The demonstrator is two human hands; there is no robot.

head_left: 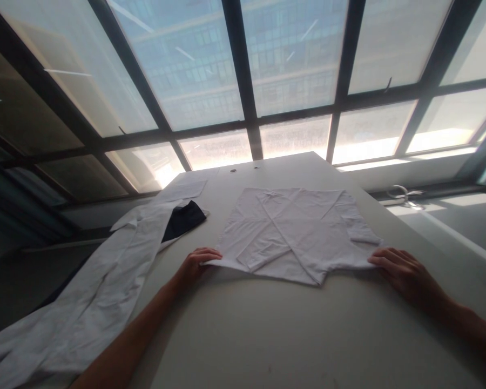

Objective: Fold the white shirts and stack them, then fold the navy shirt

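A white shirt point(303, 232) lies spread on the white table point(299, 335), its sleeves folded across the body. My left hand point(200, 262) pinches the near left corner of the shirt, lifting it slightly off the surface. At the near right corner, my right hand point(397, 267) grips the cloth between thumb and fingers. Between my hands the near edge hangs in a loose line, with one point of fabric dipping toward me.
On the left, white garments point(105, 275) drape over the table edge, with a dark navy cloth point(185, 220) among them. A flat white piece point(182, 190) lies farther back. Two small round items sit at the far end. Tall windows point(291, 59) rise beyond; a coiled white cable point(405, 194) lies at right.
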